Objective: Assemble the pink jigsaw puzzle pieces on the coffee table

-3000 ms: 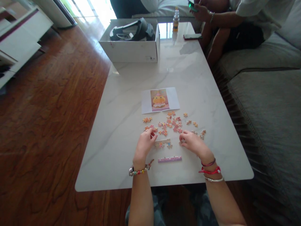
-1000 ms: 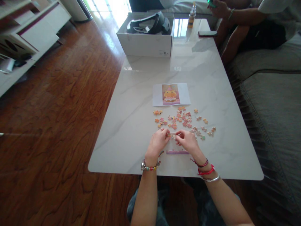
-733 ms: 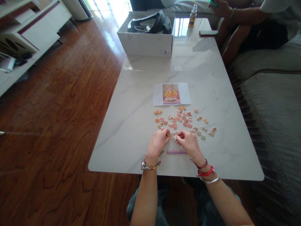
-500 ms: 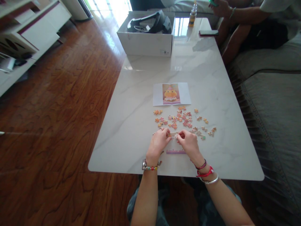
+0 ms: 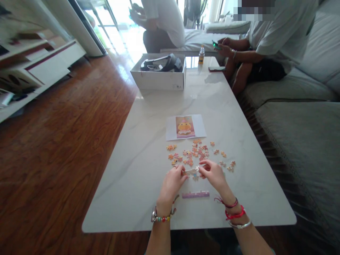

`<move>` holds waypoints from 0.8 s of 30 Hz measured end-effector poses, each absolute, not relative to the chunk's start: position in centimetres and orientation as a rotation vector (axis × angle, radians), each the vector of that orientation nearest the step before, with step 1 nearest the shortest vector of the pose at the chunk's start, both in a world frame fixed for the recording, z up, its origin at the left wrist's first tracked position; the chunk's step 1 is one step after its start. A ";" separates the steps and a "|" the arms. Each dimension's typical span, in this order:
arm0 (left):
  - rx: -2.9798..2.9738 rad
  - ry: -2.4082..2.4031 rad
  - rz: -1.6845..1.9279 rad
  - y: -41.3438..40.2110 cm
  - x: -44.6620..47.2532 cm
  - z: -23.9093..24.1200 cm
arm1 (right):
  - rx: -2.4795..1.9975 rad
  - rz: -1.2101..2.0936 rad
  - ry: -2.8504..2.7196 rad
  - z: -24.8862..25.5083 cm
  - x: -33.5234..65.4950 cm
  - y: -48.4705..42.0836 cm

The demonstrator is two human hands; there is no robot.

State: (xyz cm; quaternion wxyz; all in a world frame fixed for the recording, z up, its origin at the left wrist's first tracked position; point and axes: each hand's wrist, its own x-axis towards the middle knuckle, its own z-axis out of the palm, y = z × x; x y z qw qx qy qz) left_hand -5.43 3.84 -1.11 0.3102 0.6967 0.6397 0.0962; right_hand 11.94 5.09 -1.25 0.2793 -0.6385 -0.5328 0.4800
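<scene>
A home living room, a grey fabric sofa (image 5: 300, 124) along the right, a person (image 5: 285, 40) in a white shirt seated on it, a low marble-patterned desk (image 5: 127, 184) alongside, glossy brown wood flooring (image 5: 71, 141), a low white cabinet (image 5: 54, 65) at left, daylit glass panels (image 5: 99, 14) behind.

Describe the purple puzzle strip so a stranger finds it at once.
On the white marbled table, find the printed sheet. Nearer the wearer, past the loose puzzle pieces, lies the purple puzzle strip. Its purple colour sets it apart from those orange-pink pieces.

puzzle pieces (image 5: 203, 153) on marbled table (image 5: 127, 177)
</scene>
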 end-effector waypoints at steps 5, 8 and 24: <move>1.806 1.647 0.345 4.5 -6.4 -0.6 | -1.749 1.086 -1.567 -1.4 14.5 6.5; 1.813 1.699 0.371 4.9 -6.6 -0.4 | -1.737 0.991 -1.755 -2.1 13.9 6.5; 1.644 2.066 0.502 5.2 -7.8 -1.1 | -1.690 0.703 -1.692 -1.6 14.4 6.4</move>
